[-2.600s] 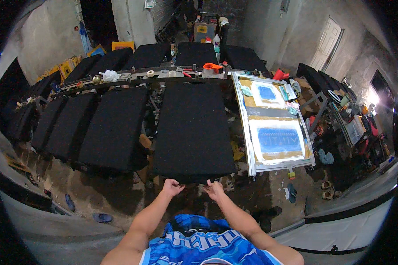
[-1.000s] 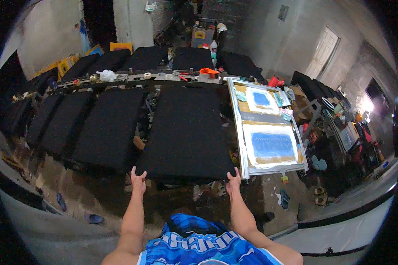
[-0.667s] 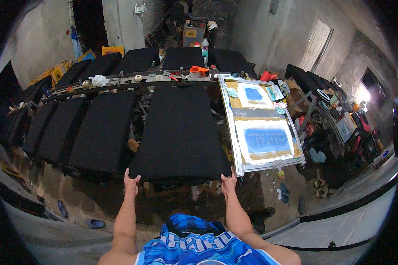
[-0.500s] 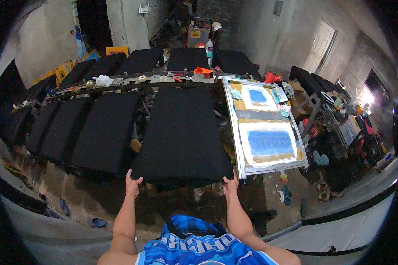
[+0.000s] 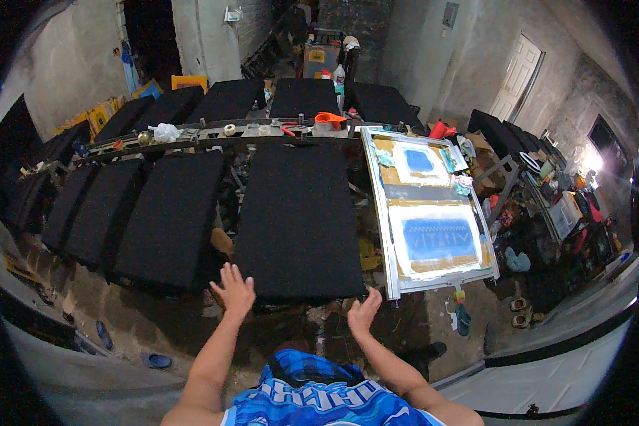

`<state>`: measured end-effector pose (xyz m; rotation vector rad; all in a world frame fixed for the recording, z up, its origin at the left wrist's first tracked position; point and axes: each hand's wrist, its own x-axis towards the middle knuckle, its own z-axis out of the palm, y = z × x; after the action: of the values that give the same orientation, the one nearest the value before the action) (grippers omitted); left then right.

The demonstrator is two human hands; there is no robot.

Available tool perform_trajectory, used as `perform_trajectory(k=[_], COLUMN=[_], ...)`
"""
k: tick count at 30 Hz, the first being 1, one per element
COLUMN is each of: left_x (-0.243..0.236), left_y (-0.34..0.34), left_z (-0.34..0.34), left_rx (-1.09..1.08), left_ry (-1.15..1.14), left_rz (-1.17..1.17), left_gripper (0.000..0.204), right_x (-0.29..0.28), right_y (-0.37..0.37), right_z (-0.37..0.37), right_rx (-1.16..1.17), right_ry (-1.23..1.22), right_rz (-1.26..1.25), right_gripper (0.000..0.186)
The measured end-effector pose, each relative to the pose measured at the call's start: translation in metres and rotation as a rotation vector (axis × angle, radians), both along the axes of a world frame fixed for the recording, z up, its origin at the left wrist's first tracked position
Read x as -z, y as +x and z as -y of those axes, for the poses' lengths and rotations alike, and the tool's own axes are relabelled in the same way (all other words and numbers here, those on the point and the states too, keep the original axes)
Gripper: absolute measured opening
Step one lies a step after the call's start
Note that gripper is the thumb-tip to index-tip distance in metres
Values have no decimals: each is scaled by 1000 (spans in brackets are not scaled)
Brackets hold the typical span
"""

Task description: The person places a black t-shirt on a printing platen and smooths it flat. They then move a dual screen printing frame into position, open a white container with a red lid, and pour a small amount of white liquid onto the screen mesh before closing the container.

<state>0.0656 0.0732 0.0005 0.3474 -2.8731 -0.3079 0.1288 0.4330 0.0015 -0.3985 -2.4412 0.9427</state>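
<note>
In front of me a board covered with black cloth [image 5: 298,220] stretches away, its near edge now straight. My left hand [image 5: 234,290] is at the cloth's near left corner, fingers spread, holding nothing. Near the opposite corner, my right hand [image 5: 364,312] has its fingers apart, with the fingertips by the cloth's edge; whether they touch it I cannot tell. Just right of the board lies a screen-printing frame [image 5: 393,273] with a pale metal rim, two blue mesh areas and brown tape. Small cloth rags [image 5: 385,157] rest on it.
More black-covered boards [image 5: 167,216] stand in a row to the left, others [image 5: 304,96] beyond the rail. That rail [image 5: 213,140] carries an orange tape dispenser [image 5: 328,118] and a white plastic bag [image 5: 166,133]. A cluttered shelf [image 5: 547,202] stands right; slippers [image 5: 156,361] lie on the floor.
Both hands have let go of the cloth's near corners. My left hand has moved inward and up with fingers spread; my right is slightly lower. The cloth's flared near corners have drawn in.
</note>
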Motion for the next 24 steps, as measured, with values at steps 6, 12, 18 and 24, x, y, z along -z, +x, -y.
perform_trajectory(k=[6,12,18,24], left_x=[-43,-66,-64,-54], left_y=[-21,-31,-101,-253], left_z=[-117,-217,-124,8], left_rx=[446,1318,1173,446], left_ry=[-67,-110,-16,-21], left_rz=[-49,167,-140,217], left_gripper=[69,58,54,79], right_x=[-36,-46,-50,-68], right_y=[-27,-98,-120,-129], right_z=[28,18,10,21], right_rx=[-244,-383,-384,-372], right_ry=[37,-2,374,480], right_rz=[-150,-2,156,283], right_gripper=[47,38,45,49])
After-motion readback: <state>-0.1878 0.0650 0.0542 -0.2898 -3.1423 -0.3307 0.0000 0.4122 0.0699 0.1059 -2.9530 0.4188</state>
